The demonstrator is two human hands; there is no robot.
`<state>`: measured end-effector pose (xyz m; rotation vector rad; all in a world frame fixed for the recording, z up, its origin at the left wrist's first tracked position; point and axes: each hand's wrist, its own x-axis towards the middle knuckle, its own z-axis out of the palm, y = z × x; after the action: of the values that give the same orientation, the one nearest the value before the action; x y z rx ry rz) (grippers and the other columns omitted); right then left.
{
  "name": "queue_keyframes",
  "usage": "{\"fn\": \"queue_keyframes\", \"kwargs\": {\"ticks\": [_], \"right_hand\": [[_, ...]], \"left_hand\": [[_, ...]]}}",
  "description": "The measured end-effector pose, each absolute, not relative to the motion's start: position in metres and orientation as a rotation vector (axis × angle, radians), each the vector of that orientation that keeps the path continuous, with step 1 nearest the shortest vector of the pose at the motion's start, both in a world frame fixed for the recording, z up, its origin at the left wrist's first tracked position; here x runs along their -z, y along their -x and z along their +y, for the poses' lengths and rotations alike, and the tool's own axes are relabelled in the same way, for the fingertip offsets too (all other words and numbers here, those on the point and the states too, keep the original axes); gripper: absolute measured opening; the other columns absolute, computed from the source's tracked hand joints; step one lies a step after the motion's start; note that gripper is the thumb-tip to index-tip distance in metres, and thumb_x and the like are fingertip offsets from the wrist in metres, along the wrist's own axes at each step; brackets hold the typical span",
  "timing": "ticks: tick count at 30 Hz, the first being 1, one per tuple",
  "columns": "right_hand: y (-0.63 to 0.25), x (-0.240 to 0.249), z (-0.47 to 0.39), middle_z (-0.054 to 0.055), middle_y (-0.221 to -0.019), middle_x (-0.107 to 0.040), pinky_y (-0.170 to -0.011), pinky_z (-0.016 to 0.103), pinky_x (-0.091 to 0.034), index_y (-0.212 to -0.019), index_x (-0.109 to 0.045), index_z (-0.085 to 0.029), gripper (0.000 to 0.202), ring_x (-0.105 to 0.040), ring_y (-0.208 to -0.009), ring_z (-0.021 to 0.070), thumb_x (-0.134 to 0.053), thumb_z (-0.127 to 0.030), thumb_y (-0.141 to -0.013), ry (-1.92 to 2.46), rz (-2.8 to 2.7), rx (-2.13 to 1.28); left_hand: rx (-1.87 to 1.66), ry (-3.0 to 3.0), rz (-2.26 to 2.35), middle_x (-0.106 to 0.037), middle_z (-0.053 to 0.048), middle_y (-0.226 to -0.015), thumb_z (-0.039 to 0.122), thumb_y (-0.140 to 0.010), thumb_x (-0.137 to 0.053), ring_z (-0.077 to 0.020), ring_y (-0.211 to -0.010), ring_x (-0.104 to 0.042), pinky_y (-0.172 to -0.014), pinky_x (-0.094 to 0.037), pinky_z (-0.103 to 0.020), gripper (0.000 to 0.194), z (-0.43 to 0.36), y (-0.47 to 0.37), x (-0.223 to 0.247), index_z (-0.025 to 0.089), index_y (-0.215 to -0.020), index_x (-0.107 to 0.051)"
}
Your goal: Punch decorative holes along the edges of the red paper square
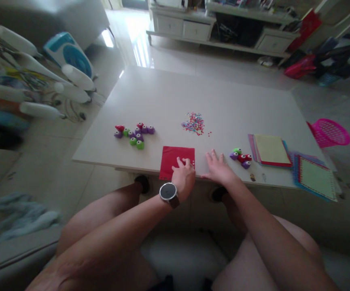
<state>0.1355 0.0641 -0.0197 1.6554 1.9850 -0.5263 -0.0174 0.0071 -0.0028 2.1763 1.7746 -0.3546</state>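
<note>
A red sheet (170, 157) lies at the front edge of the white table (162, 93), with small pale pieces along its right edge and marks along its lower edge. Over the sheet's lower right part is my left hand (183, 173), its fingers spread and bent, touching near the pale pieces. Whether a tiny piece is under a fingertip is too small to tell. My right hand (219, 166) rests flat on the table just right of the sheet, fingers apart, holding nothing. Behind the sheet lies a scattered pile of tiny coloured pieces (195, 123).
Purple, green and red eye-like pieces form a left group (136, 135) and a right group (241, 157). Stacked coloured sheets (272, 149) and more sheets (316, 178) lie at the right. A pink basket (332, 132) stands beyond the table's right edge.
</note>
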Motion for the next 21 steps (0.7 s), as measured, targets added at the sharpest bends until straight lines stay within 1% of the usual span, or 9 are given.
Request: {"fn": "queue_keyframes", "kwargs": {"ticks": [3,7,12,17,21], "right_hand": [[-0.1338,0.0166,0.0636,0.024,-0.182,0.004,-0.124,0.065,-0.04,-0.177,-0.013,-0.012,0.114,-0.012,-0.164,0.0583,-0.077,-0.054,-0.093,-1.643,1.968,0.518],[-0.1329,0.0164,0.0638,0.024,-0.182,0.005,-0.123,0.065,-0.041,-0.177,-0.011,-0.011,0.119,-0.012,-0.163,0.0587,-0.076,-0.061,-0.092,-1.636,1.964,0.514],[-0.133,0.0188,0.0647,0.026,-0.182,0.006,-0.123,0.066,-0.041,-0.177,-0.01,-0.011,0.125,-0.012,-0.163,0.0594,-0.076,-0.07,-0.088,-1.639,1.96,0.526],[-0.1321,0.0184,0.0643,0.026,-0.182,0.005,-0.123,0.067,-0.04,-0.178,-0.01,-0.014,0.128,-0.012,-0.163,0.0596,-0.075,-0.076,-0.086,-1.641,1.963,0.528],[-0.1321,0.0186,0.0641,0.026,-0.182,0.004,-0.124,0.066,-0.04,-0.177,-0.011,-0.01,0.127,-0.012,-0.163,0.0597,-0.073,-0.075,-0.088,-1.639,1.962,0.516]], "left_hand": [[0.381,-2.162,1.776,-0.048,-0.03,-0.162,0.01,-0.109,-0.036,-0.0509,-0.157,-0.04,-0.104,-0.063,-0.058,0.051,0.0072,0.0156,0.0041,0.003,-0.155,-0.056],[0.385,-2.191,1.766,-0.048,-0.031,-0.162,0.016,-0.111,-0.037,-0.0526,-0.156,-0.04,-0.103,-0.063,-0.058,0.051,0.0074,0.0151,0.0068,0.0,-0.155,-0.056],[0.393,-2.199,1.76,-0.049,-0.031,-0.161,0.019,-0.111,-0.041,-0.0524,-0.155,-0.041,-0.103,-0.063,-0.057,0.051,0.0074,0.0154,0.0061,0.0,-0.156,-0.054],[0.387,-2.209,1.753,-0.048,-0.032,-0.161,0.023,-0.111,-0.045,-0.0536,-0.155,-0.041,-0.102,-0.063,-0.058,0.052,0.0076,0.0157,0.0075,0.0,-0.156,-0.055],[0.365,-2.202,1.752,-0.048,-0.033,-0.16,0.024,-0.11,-0.048,-0.0541,-0.155,-0.041,-0.103,-0.062,-0.059,0.052,0.0073,0.016,0.0088,0.002,-0.157,-0.055]]}}
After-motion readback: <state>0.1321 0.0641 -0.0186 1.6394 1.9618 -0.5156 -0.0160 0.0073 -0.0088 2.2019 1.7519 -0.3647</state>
